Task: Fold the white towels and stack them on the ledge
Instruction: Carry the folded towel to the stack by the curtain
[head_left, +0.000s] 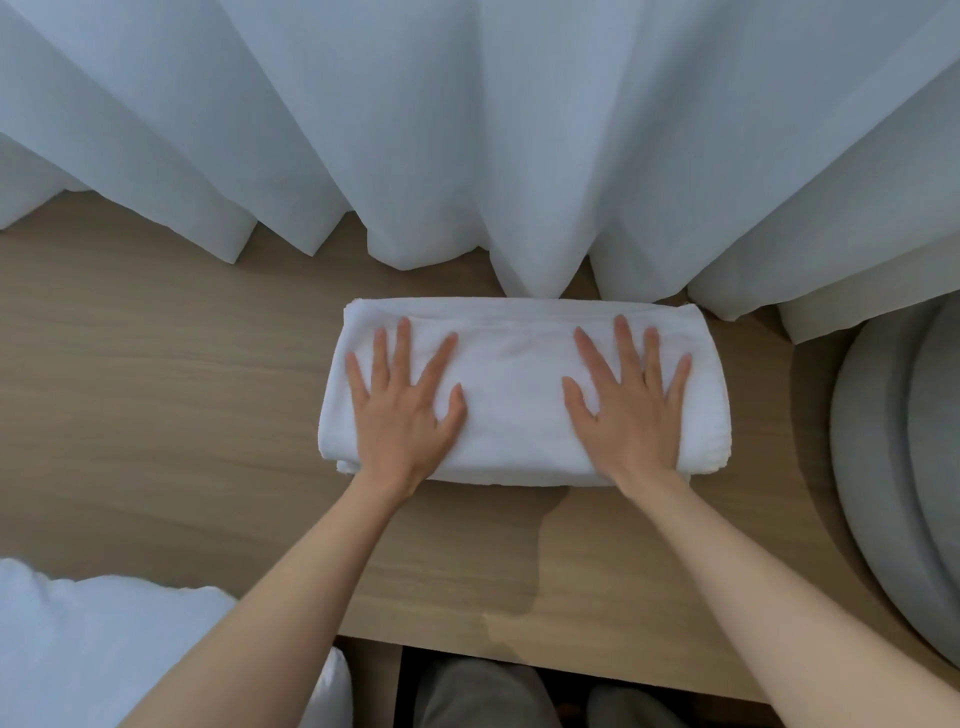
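A folded white towel (519, 405) lies on the wooden ledge (156, 415), its far edge at the hem of the pale curtain (467, 130). The left grip (402, 415) and right grip (634, 421) rest flat on it, fingers straight and spread (pressing, clasping nothing). More white cloth (104, 649) sits near left, and a grey cushion (893, 467) lies to the right.

Flat hands (402, 410) on folded towel (519, 415)

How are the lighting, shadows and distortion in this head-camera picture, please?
Head view: dim, cool, even light, no glare; a soft shadow falls on the wooden ledge in front of the folded towel; wide-angle bending fans the curtain outward; detail slightly soft throughout.
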